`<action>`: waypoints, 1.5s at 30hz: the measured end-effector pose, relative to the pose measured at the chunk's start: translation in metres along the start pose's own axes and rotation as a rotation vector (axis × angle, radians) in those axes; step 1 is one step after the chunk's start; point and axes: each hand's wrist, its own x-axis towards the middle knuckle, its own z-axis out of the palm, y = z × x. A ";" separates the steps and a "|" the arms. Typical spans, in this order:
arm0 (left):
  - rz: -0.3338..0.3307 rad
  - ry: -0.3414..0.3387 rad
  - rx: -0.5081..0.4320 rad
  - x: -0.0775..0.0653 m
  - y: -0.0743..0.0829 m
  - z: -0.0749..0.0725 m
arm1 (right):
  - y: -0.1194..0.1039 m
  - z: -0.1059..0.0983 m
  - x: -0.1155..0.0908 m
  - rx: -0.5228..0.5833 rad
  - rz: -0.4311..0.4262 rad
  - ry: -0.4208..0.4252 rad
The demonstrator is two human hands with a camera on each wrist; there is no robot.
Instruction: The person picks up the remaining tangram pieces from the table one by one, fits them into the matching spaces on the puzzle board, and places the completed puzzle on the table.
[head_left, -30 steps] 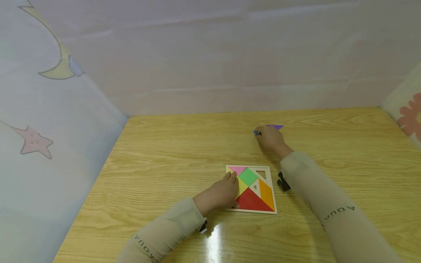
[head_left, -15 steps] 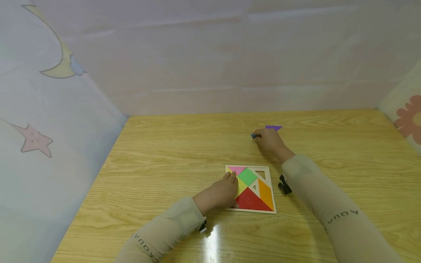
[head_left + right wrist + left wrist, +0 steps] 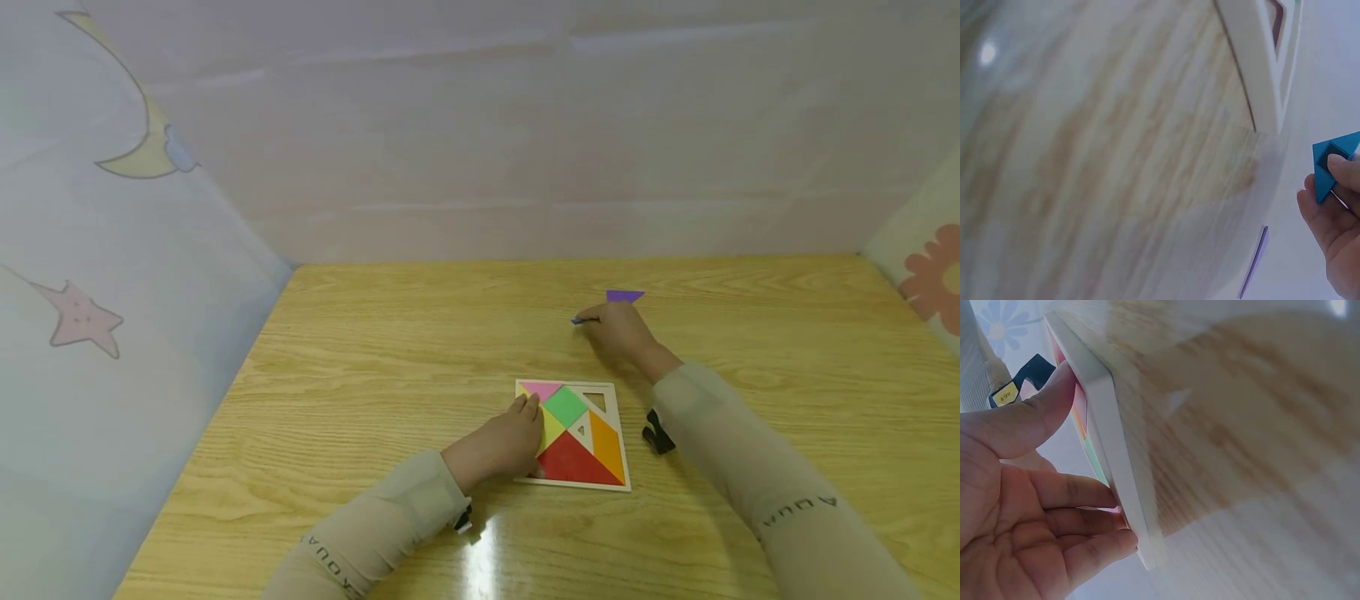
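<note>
My left hand (image 3: pixel 510 437) rests on the left side of a square tangram board (image 3: pixel 612 408), fingers lying over the yellow piece (image 3: pixel 551 427). In the left wrist view, thumb and fingertips press along the board's pale edge (image 3: pixel 1116 450). Beyond the board's far right corner, my right hand (image 3: pixel 622 332) pinches a blue triangular tangram piece (image 3: pixel 1321 178) between thumb and fingers. A dark square patch (image 3: pixel 1334 155) shows on that piece. Pink (image 3: pixel 542 390), green (image 3: pixel 566 406), orange (image 3: pixel 607 450) and red (image 3: pixel 577 460) pieces lie in the board, beside two uncovered triangular recesses.
A purple triangular piece (image 3: pixel 622 296) lies on the wooden table (image 3: pixel 390 350) just behind the right hand. Printed cloth walls (image 3: pixel 450 167) stand at the table's back and sides. Black wrist devices (image 3: pixel 658 432) sit at both sleeve cuffs.
My right hand has come slightly nearer, away from the purple piece, and the blue triangle has turned in its fingers. The left hand and the board stay in place.
</note>
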 end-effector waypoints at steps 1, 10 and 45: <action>0.002 0.001 -0.002 0.000 0.000 0.000 | 0.000 0.000 -0.001 0.003 -0.009 0.004; 0.005 0.013 -0.009 -0.001 0.000 0.000 | -0.004 0.000 -0.006 0.052 -0.042 0.019; 0.007 0.020 0.010 0.001 -0.001 0.002 | -0.009 0.006 -0.028 0.178 -0.023 0.026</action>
